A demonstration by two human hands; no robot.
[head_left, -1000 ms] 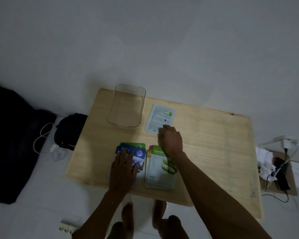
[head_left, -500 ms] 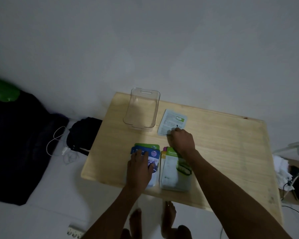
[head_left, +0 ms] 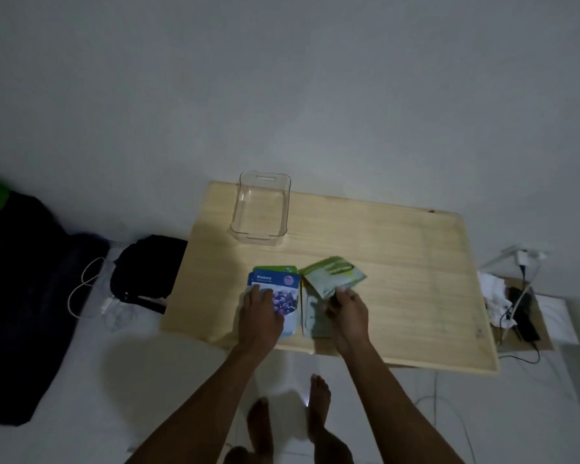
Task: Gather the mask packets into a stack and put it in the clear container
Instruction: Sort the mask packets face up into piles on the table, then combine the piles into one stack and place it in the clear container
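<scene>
R hand (head_left: 347, 313) grips green packet (head_left: 334, 274) | L hand (head_left: 260, 316) flat on blue pile (head_left: 277, 289)

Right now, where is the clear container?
In the head view, the clear container sits empty at the wooden table's far left corner, beyond the blueberry packet.

We read only one word, "Blueberry", printed in white at the top of the blue mask packet (head_left: 276, 289) lying on the wooden table (head_left: 399, 262); the smaller print beneath it and on the green packets (head_left: 332, 274) is too blurred for us.
</scene>
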